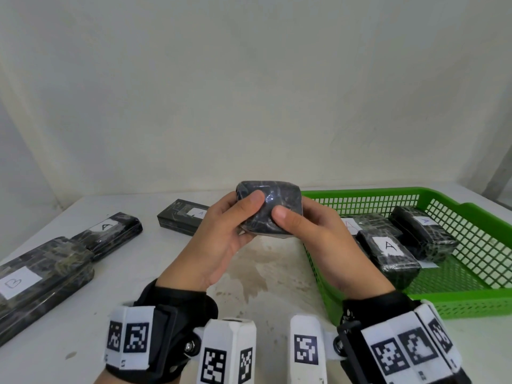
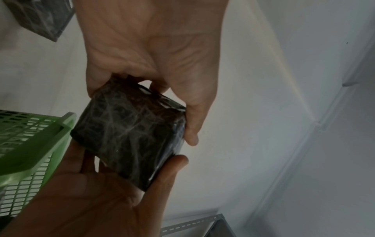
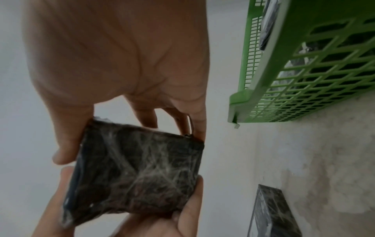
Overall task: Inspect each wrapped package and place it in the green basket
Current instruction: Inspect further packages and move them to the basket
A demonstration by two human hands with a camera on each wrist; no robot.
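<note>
- Nearest you, both wrists carried black straps fitted with white marker blocks (image 1: 225,353) printed with black square codes.
- Your left hand (image 1: 219,239) held the left side of a dark wrapped package (image 1: 273,206), thumb pressed on the face turned toward you and fingers curled behind it.
- Your right hand (image 1: 318,239) held the right side of the same package, thumb on the near face and fingers wrapped behind.
- The package was raised clear of the white table (image 1: 257,275), at the centre of the scene, just left of the green basket (image 1: 457,303). No label showed on the faces in view.
- In the left wrist view, the package (image 2: 129,133) sat between the left hand (image 2: 150,48) above and the right hand (image 2: 91,200) below, with the basket rim (image 2: 40,144) beside it.
- In the right wrist view, the package (image 3: 140,170) showed crinkled clear film over a dark surface, held by the right hand (image 3: 113,52) and the left hand (image 3: 162,224).
- At the near left, a long package labelled B (image 1: 38,281) lay on the table.
- Farther left, a package labelled A (image 1: 110,234) lay touching the far end of the B package.
- Beyond it, a third package (image 1: 182,216) lay on the table behind your left hand.
- At the right, the green basket held several wrapped packages, among them one labelled A (image 1: 388,256) and another (image 1: 424,231) just beyond it.
</note>
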